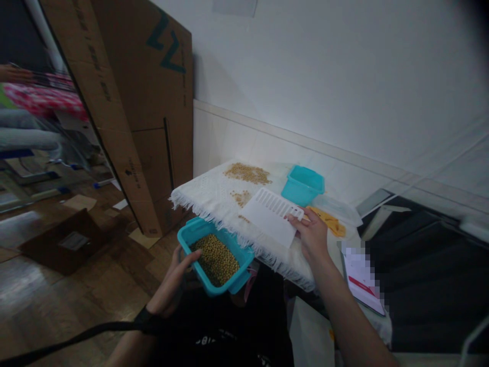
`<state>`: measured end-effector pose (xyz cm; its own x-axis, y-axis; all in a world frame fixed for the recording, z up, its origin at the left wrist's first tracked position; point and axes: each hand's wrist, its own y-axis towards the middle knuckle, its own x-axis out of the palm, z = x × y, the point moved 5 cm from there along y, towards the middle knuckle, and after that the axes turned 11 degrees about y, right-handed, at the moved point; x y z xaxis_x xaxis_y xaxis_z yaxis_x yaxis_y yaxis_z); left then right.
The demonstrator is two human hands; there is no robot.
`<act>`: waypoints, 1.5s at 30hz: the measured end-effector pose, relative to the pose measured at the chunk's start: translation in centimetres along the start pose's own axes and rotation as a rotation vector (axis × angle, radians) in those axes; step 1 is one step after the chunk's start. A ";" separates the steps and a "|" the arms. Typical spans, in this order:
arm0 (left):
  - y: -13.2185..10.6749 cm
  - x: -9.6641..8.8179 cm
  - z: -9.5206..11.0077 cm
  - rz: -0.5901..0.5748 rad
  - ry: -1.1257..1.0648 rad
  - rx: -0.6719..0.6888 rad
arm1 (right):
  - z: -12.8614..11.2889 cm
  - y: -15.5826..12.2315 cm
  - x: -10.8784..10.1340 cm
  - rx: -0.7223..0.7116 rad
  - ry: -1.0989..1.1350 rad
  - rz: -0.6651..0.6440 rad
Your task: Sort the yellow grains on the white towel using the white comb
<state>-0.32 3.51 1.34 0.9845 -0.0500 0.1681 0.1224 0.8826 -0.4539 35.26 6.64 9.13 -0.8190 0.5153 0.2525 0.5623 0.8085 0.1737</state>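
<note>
My left hand (178,272) is closed around the near left rim of a teal plastic container (185,233), thumb over the edge. Inside lie many small yellowish-green dried beans (217,257). The container is held at the table's front edge, just under the cloth fringe. In my right hand (313,232) is a flat white slotted scraper (267,219), pinched at its right end and low over the white cloth (202,189). A pile of pale beans (247,173) is spread at the back of the cloth. A smaller patch of beans (240,198) lies beside the scraper's left edge.
A second teal container (301,186) stands at the back by the wall. Near it are a clear lid (340,208) and a yellow cloth (336,225). A tablet-like item (362,285) lies right. A tall cardboard box (153,117) stands left; another person's hand (15,74) shows far left.
</note>
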 end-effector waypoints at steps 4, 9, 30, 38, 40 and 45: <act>1.2 -0.8 -1.0 0.067 0.006 -0.067 | 0.2 -0.2 0.8 0.016 0.023 0.010; 2.2 -1.5 -1.6 0.088 0.012 -0.063 | 0.4 -0.3 2.0 0.027 0.006 -0.006; 0.6 -0.9 -0.4 0.022 0.016 -0.028 | -0.1 2.6 0.1 -0.147 -0.011 0.108; 0.5 -0.7 -0.3 0.014 0.012 -0.002 | 0.7 2.3 0.7 -0.095 0.002 0.065; 0.4 -0.6 -0.3 0.021 0.010 -0.007 | 0.6 2.3 0.9 -0.089 0.013 0.067; 0.3 -0.6 -0.1 0.018 0.006 -0.001 | 0.6 2.2 1.2 -0.096 0.009 0.057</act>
<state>-0.83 3.72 1.04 0.9872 -0.0374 0.1549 0.1052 0.8828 -0.4578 35.47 9.19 9.28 -0.7845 0.5569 0.2729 0.6167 0.7469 0.2487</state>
